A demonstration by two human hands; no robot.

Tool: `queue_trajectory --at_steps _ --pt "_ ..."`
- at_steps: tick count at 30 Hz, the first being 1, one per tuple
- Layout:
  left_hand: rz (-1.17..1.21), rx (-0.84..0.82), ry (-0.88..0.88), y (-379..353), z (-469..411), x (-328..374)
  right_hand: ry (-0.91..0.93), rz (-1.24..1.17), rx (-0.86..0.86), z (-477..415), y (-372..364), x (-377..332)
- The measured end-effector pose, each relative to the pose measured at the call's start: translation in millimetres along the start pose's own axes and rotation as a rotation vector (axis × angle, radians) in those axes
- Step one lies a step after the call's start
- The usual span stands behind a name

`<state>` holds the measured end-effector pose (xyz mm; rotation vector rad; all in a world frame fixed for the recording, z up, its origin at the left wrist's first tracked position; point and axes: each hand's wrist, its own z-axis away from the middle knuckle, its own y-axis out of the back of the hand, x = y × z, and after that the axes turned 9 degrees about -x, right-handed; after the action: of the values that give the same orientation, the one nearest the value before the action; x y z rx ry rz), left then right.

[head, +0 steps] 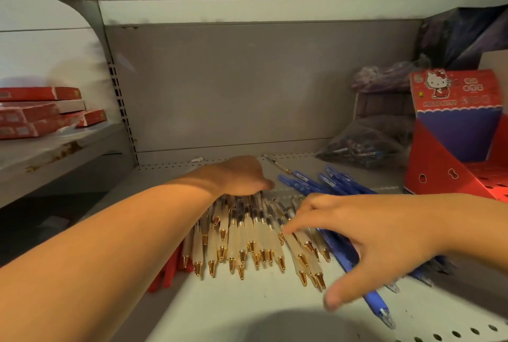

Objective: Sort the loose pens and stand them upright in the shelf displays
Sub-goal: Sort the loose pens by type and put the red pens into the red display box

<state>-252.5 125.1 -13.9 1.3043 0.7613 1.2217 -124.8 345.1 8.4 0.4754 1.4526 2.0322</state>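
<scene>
From my remote seat: loose pens lie flat on the shelf (pixel 247 308), left of the red display box (pixel 450 127). The cream pens (pixel 242 234), clear-barrelled with gold tips, number roughly two dozen, too overlapped for an exact count. About ten blue pens (pixel 330 182) fan out nearer the box, and at least three red pens (pixel 169 273) lie farthest from it. My left hand (pixel 242 176) rests palm-down on the cream pens' far ends; its fingers are hidden, so I cannot tell its grip. My right hand (pixel 379 234) is spread wide, holding nothing, its fingertips (pixel 288 229) touching cream barrels.
</scene>
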Motion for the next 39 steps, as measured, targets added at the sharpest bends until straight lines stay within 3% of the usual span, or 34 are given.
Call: queue_trajectory --at_steps 5,17,39 --pt "0.009 -0.029 -0.006 -0.7 -3.7 6.9 -0.046 0.103 0.075 -3.1 -15.2 -12.2" --pt "0.016 -0.042 0.088 2.4 -25.9 2.7 -0.035 0.028 0.089 -13.4 -12.4 -3.8" --pt "0.098 -0.071 -0.074 7.6 4.9 9.6 0.080 -0.021 0.151 -26.8 -7.2 20.0"
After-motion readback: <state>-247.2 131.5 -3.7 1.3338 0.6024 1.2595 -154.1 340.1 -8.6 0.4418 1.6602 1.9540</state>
